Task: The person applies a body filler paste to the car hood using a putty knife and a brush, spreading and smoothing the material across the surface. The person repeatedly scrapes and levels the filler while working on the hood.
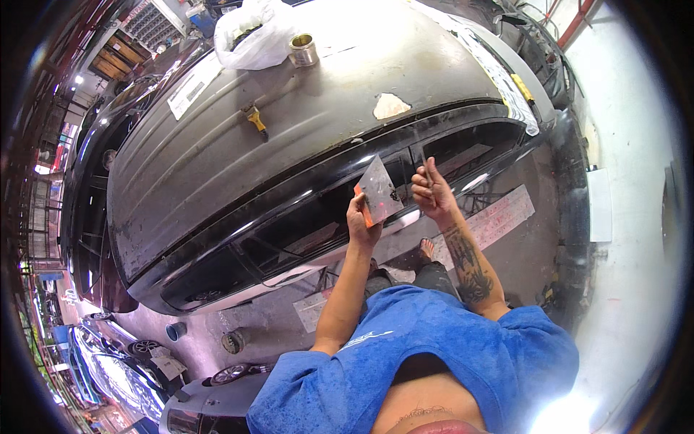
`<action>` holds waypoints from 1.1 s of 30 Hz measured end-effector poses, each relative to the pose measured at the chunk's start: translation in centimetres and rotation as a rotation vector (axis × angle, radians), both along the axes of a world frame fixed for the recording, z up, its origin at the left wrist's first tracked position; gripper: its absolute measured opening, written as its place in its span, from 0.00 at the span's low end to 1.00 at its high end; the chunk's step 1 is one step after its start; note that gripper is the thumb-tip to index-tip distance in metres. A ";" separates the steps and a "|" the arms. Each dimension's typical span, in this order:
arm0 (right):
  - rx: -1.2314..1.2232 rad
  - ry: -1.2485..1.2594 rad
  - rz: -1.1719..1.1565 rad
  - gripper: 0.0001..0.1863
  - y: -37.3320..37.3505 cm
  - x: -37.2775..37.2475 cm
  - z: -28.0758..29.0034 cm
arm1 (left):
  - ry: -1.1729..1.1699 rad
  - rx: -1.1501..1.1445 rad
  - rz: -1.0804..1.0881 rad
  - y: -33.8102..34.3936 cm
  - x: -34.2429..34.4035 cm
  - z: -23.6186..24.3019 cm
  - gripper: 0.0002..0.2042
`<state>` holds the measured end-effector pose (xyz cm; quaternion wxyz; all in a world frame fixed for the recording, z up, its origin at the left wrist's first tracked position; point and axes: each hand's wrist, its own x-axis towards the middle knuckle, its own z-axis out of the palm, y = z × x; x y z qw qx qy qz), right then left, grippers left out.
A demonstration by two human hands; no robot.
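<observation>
My left hand (363, 223) is closed round the orange edge of a flat grey metal filler spreader (379, 186), its blade tilted upward with a few dark marks. To its right, my right hand (432, 192) is raised with the fingers pinched round a thin, narrow tool (428, 172); its exact kind is too slim and blurred to make out. Both hands are in the air in front of the side windows of a dark car. On the car's dull roof (318, 94), beyond my hands, is a cream-coloured patch (391, 106) with an uneven outline.
On the roof lie a yellow-handled tool (255, 121), an open metal can (303, 50), a white plastic bag (249, 40) and a paper sheet (194, 90). A speckled plank (499, 217) runs beside the car at my feet. Other cars stand left; a white wall (636, 217) stands right.
</observation>
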<state>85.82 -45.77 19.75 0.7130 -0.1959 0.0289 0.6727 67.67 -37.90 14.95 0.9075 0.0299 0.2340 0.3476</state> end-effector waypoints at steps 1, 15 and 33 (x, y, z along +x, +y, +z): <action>-0.064 -0.042 -0.004 0.23 0.1 0.0 -0.3 | 0.018 -0.011 -0.005 -0.3 0.8 0.1 0.15; -0.289 -0.114 -0.212 0.20 -8.1 17.4 -4.9 | 0.052 0.101 0.007 -2.7 7.9 -2.9 0.16; -0.129 -0.029 -0.171 0.14 -11.8 24.7 -10.0 | 0.217 0.089 0.064 -6.4 13.5 -3.2 0.14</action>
